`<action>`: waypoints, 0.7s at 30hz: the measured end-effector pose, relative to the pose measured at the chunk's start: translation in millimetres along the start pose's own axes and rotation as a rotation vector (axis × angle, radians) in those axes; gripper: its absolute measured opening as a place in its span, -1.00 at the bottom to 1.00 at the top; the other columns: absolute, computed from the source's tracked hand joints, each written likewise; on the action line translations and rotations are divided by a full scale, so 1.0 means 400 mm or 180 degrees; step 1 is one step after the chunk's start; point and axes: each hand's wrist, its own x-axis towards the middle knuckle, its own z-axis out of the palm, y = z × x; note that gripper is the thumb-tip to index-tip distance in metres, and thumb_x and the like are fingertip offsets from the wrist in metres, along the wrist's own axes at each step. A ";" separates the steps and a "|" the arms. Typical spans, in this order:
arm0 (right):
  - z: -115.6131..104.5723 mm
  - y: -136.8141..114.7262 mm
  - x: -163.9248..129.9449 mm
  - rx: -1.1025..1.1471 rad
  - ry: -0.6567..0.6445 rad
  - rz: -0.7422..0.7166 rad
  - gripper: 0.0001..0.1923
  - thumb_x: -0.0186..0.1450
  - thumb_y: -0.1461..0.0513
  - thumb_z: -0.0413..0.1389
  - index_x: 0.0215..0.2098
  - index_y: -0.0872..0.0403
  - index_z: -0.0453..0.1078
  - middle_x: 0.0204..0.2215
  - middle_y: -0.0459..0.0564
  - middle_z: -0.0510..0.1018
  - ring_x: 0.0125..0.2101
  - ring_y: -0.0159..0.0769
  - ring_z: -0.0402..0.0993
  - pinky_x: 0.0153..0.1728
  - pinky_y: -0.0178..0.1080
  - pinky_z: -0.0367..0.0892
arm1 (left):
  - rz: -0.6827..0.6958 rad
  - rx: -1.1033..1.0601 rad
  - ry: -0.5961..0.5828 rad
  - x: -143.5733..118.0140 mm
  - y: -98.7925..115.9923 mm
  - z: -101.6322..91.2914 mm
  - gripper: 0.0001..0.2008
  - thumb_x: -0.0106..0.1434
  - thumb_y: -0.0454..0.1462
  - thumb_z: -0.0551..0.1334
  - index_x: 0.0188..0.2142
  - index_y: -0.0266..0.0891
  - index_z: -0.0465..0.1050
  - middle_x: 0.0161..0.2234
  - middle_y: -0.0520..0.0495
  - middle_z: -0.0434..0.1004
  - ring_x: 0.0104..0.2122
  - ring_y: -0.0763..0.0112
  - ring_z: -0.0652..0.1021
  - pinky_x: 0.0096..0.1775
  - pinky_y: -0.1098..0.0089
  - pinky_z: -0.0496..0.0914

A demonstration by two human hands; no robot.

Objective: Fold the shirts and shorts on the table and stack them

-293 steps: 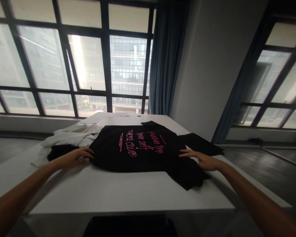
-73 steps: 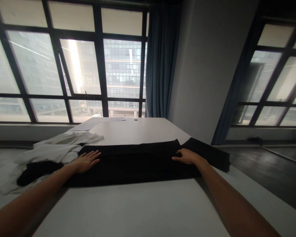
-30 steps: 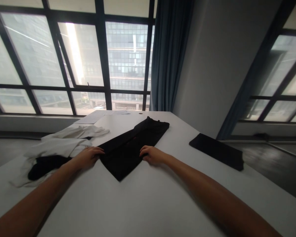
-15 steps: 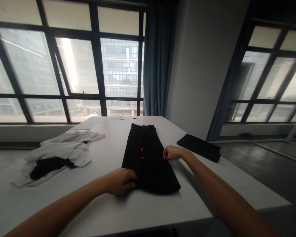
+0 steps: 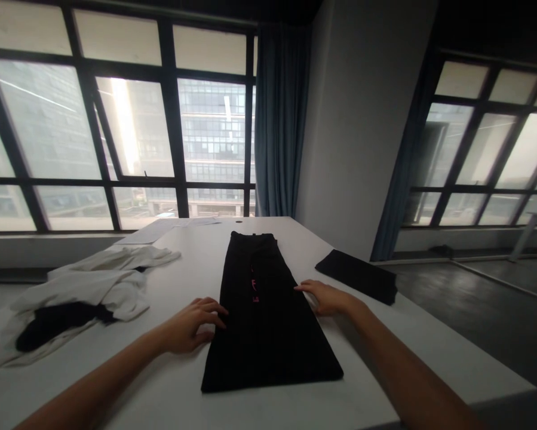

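Note:
A black garment that looks like folded trousers (image 5: 268,334) lies flat and lengthwise on the white table (image 5: 362,382). Small pink marks run down its middle, and its wider end faces me. At its left edge, my left hand (image 5: 192,325) is open, with spread fingertips resting on the cloth. On the opposite side my right hand (image 5: 324,297) is open too, its outstretched fingers touching the right edge.
A crumpled white garment (image 5: 120,292) with a black patch (image 5: 62,322) lies on the left. To the right is a folded black cloth (image 5: 358,275). White paper sheets (image 5: 147,232) rest at the far left, before the windows.
My left hand has let go of the near left corner and moved left and slightly up the edge. The garment's near end now lies flat and wider; my right fingers have straightened.

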 end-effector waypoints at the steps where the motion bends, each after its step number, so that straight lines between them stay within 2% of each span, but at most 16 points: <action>1: -0.001 -0.004 -0.012 0.0071 -0.0081 -0.0065 -0.10 0.00 0.26 0.31 0.31 -0.06 0.23 0.32 0.13 0.16 0.26 0.09 0.13 0.25 0.05 0.08 | 0.0009 0.0006 -0.0033 -0.003 0.004 0.002 -0.65 0.18 -0.34 0.25 -0.04 0.00 0.53 0.17 -0.04 0.41 0.17 0.06 0.34 0.19 0.00 0.21; 4: -0.015 -0.034 -0.045 0.0191 -0.0219 -0.0314 -0.23 0.01 0.25 0.32 0.20 -0.08 0.37 0.32 0.10 0.18 0.29 0.12 0.06 0.27 0.10 0.00 | 0.0089 -0.0013 -0.0046 -0.005 0.008 0.011 -0.69 0.18 -0.27 0.28 -0.07 0.02 0.55 0.18 -0.04 0.39 0.19 0.03 0.32 0.18 0.01 0.22; 6: -0.028 -0.059 -0.060 0.0281 -0.0228 -0.0545 -0.40 0.02 0.31 0.29 0.06 -0.10 0.51 0.30 0.04 0.23 0.30 0.11 0.04 0.28 0.12 -0.04 | 0.0171 -0.0084 0.0092 0.002 0.004 0.025 -0.77 0.26 -0.26 0.20 -0.12 -0.04 0.57 0.10 -0.07 0.47 0.12 0.10 0.39 0.16 0.08 0.25; 9: -0.042 -0.083 -0.072 0.0665 -0.0310 -0.0951 -0.63 0.05 0.36 0.22 -0.19 -0.06 0.62 0.15 -0.02 0.44 0.25 0.04 0.18 0.28 0.07 -0.01 | 0.0204 -0.0222 0.0345 0.017 -0.003 0.045 -0.72 0.38 -0.26 0.05 -0.15 -0.13 0.55 -0.06 -0.11 0.57 -0.02 0.23 0.50 0.11 0.19 0.30; 12: -0.046 -0.076 -0.074 0.1020 -0.0406 -0.1143 -0.75 0.09 0.32 0.21 -0.28 0.01 0.63 -0.04 0.00 0.58 0.13 -0.05 0.37 0.23 -0.02 0.12 | 0.0068 -0.0224 0.0393 0.022 -0.007 0.047 -0.68 0.42 -0.21 -0.01 -0.10 -0.14 0.51 -0.14 -0.11 0.60 -0.09 0.26 0.54 0.02 0.26 0.36; 16: -0.044 -0.045 -0.073 0.1243 -0.0476 -0.1223 -0.75 0.10 0.22 0.23 -0.25 0.09 0.62 -0.08 0.06 0.61 -0.04 -0.11 0.50 0.07 -0.15 0.32 | -0.0005 -0.0177 0.0261 0.010 0.004 0.027 -0.64 0.44 -0.16 -0.05 -0.08 -0.13 0.51 -0.18 -0.11 0.60 -0.18 0.29 0.57 -0.10 0.33 0.40; 19: -0.049 -0.025 -0.082 0.1406 -0.0644 -0.1207 -0.68 0.13 0.14 0.25 -0.19 0.11 0.61 -0.12 0.07 0.62 -0.09 -0.13 0.52 0.01 -0.19 0.36 | 0.0026 -0.0197 0.0209 0.002 0.024 0.005 -0.62 0.43 -0.12 -0.04 -0.12 -0.16 0.53 -0.22 -0.11 0.62 -0.23 0.28 0.57 -0.12 0.34 0.39; 21: -0.054 -0.013 -0.087 0.1697 -0.0840 -0.1244 -0.61 0.14 0.05 0.26 -0.17 0.14 0.60 -0.19 0.08 0.64 -0.15 -0.13 0.54 -0.05 -0.18 0.38 | 0.0080 -0.0449 0.0071 0.007 0.034 -0.012 -0.60 0.41 -0.06 0.00 -0.20 -0.19 0.55 -0.33 -0.09 0.61 -0.32 0.30 0.56 -0.19 0.36 0.39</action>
